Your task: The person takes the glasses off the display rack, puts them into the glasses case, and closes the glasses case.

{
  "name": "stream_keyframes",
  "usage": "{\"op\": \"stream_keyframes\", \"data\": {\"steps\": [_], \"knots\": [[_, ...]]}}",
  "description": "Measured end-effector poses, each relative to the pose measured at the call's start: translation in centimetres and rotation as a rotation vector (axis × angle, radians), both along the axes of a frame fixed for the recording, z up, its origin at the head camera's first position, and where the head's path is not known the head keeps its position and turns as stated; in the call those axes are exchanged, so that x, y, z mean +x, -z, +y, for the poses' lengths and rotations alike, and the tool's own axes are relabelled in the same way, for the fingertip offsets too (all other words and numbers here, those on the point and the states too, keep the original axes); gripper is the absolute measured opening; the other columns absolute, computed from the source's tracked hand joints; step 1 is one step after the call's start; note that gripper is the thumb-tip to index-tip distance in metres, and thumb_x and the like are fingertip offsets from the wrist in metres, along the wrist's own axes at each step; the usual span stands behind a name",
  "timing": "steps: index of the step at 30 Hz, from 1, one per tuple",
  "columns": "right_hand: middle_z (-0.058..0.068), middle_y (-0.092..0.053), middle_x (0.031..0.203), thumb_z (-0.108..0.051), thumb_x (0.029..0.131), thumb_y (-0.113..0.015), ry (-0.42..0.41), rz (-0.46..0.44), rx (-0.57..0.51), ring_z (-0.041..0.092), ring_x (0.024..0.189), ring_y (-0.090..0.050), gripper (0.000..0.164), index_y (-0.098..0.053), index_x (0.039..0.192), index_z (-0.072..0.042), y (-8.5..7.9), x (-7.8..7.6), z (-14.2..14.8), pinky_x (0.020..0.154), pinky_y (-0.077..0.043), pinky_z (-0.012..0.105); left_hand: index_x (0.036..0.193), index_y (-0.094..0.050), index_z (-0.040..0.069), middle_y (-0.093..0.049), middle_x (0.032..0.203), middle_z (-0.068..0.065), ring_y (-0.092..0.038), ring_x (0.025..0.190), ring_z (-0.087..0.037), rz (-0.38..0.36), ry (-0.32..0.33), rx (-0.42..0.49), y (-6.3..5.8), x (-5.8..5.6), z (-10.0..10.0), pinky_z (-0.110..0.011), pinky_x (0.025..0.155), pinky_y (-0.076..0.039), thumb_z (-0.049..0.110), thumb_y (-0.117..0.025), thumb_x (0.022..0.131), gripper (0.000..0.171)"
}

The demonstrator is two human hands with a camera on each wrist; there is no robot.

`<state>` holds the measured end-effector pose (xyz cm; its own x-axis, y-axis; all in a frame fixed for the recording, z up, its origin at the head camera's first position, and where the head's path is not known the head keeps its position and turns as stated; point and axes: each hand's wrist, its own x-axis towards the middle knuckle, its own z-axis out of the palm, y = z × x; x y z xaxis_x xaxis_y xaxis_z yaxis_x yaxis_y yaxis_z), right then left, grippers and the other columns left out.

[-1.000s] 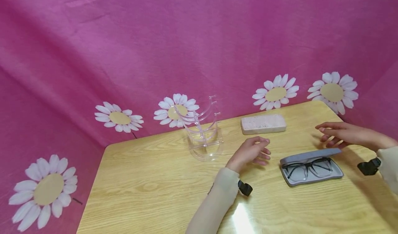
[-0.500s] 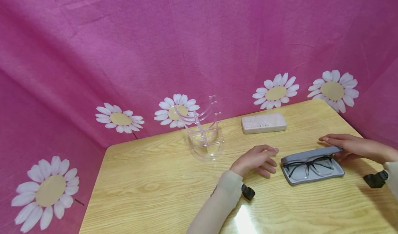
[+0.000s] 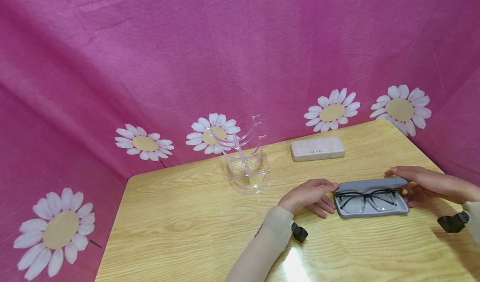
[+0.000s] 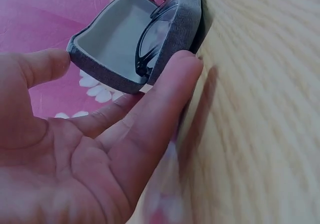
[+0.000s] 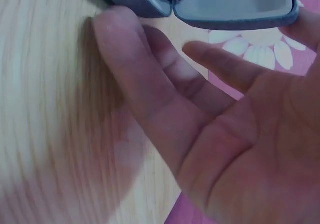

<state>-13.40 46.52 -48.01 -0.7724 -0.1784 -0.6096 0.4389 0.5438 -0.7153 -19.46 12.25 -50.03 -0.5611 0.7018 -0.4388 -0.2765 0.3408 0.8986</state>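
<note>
A grey glasses case (image 3: 371, 214) lies open on the wooden table at the right, its lid (image 3: 369, 185) tilted up at the back. Black-rimmed eyeglasses (image 3: 369, 196) with clear lower rims sit inside, temples folded. My left hand (image 3: 309, 195) holds the case's left end. In the left wrist view, that thumb (image 4: 52, 64) meets the lid's corner and a fingertip (image 4: 185, 64) lies against the base. My right hand (image 3: 431, 184) holds the other end, thumb at the lid's right corner, fingers low beside the base. The right wrist view shows a fingertip (image 5: 117, 22) against the base.
A closed pale pink case (image 3: 318, 148) lies near the table's back edge. Left of it stands a clear plastic display stand (image 3: 245, 165) with curved arms. A pink cloth (image 3: 240, 44) with daisies hangs behind and beside the wooden table (image 3: 187, 232).
My right hand has come down to the case's right end. The case has shifted slightly left and now meets my left hand, which moved right and toward me. The eyeglasses moved with it.
</note>
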Motion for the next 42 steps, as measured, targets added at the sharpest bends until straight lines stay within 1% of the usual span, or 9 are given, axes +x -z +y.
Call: {"op": "stream_keyframes", "data": {"steps": [5,8,11,15,20,26,33,36,42], "knots": [[0.014,-0.060,0.118,-0.047,0.114,-0.024,0.003,0.021,-0.030,0.015,0.091,-0.067,0.074,-0.018,0.155,0.014,0.3,-0.8,-0.9,0.081,-0.065,0.034,0.126,-0.067,0.016,-0.077,0.088,-0.014,-0.077,0.081,-0.024,0.068,-0.006,-0.040,-0.2,-0.9,-0.9,-0.036,0.070,-0.067,0.048,-0.057,0.106,0.039],[0.013,-0.061,0.117,-0.046,0.114,-0.024,0.010,0.040,-0.048,0.014,0.092,-0.067,0.074,-0.018,0.155,0.015,0.5,-1.3,-1.7,0.083,-0.065,0.033,0.130,-0.066,0.012,-0.078,0.088,-0.015,-0.078,0.081,-0.027,0.093,-0.021,-0.055,-0.4,-1.6,-1.5,-0.035,0.070,-0.066,0.052,-0.052,0.107,0.049],[0.008,-0.064,0.114,-0.048,0.114,-0.025,0.039,0.070,-0.063,0.011,0.092,-0.067,0.072,-0.034,0.148,0.015,0.7,-2.0,-2.7,0.085,-0.066,0.031,0.132,-0.065,0.007,-0.078,0.088,-0.019,-0.079,0.081,-0.030,0.102,-0.059,-0.058,-0.6,-2.3,-2.3,-0.036,0.071,-0.067,0.055,-0.048,0.107,0.057],[0.001,-0.067,0.106,-0.048,0.114,-0.028,0.070,0.105,-0.085,0.008,0.089,-0.068,0.065,-0.052,0.130,0.011,1.0,-2.8,-4.1,0.084,-0.066,0.029,0.131,-0.066,0.005,-0.078,0.087,-0.019,-0.079,0.079,-0.028,0.112,-0.139,-0.066,-0.8,-3.0,-3.5,-0.036,0.071,-0.067,0.055,-0.053,0.105,0.058],[0.002,-0.069,0.104,-0.047,0.114,-0.030,0.061,0.149,-0.091,0.008,0.089,-0.070,0.068,-0.056,0.129,0.014,1.0,-3.6,-6.0,0.085,-0.066,0.028,0.130,-0.069,0.005,-0.079,0.087,-0.015,-0.076,0.075,-0.021,0.154,-0.225,-0.091,-0.8,-3.9,-5.0,-0.033,0.068,-0.067,0.054,-0.057,0.103,0.057],[0.005,-0.071,0.107,-0.049,0.113,-0.032,0.061,0.185,-0.060,0.007,0.091,-0.069,0.071,-0.060,0.128,0.014,0.6,-4.7,-8.1,0.086,-0.066,0.028,0.133,-0.068,0.005,-0.078,0.089,-0.018,-0.074,0.067,-0.019,0.199,-0.275,-0.113,-1.1,-4.8,-6.0,-0.037,0.070,-0.068,0.051,-0.056,0.104,0.055],[0.004,-0.069,0.104,-0.051,0.112,-0.032,0.072,0.179,-0.069,0.010,0.091,-0.068,0.071,-0.058,0.128,0.014,0.4,-5.2,-9.3,0.086,-0.066,0.031,0.134,-0.068,0.005,-0.077,0.087,-0.018,-0.071,0.064,-0.015,0.203,-0.328,-0.110,-0.9,-5.2,-6.6,-0.035,0.069,-0.067,0.050,-0.060,0.103,0.055],[0.003,-0.068,0.101,-0.049,0.112,-0.034,0.069,0.187,-0.086,0.009,0.089,-0.068,0.068,-0.059,0.124,0.013,0.5,-5.3,-9.5,0.086,-0.066,0.030,0.130,-0.069,0.004,-0.077,0.088,-0.018,-0.071,0.064,-0.015,0.201,-0.327,-0.092,-0.8,-5.4,-6.9,-0.034,0.069,-0.067,0.050,-0.063,0.101,0.054],[0.002,-0.067,0.102,-0.045,0.113,-0.039,0.067,0.209,-0.138,0.007,0.090,-0.068,0.062,-0.059,0.125,0.012,0.9,-5.3,-9.3,0.087,-0.065,0.027,0.128,-0.069,0.000,-0.078,0.095,-0.022,-0.076,0.072,-0.018,0.177,-0.267,-0.057,-0.9,-5.9,-7.4,-0.035,0.072,-0.068,0.046,-0.065,0.102,0.053]]}}
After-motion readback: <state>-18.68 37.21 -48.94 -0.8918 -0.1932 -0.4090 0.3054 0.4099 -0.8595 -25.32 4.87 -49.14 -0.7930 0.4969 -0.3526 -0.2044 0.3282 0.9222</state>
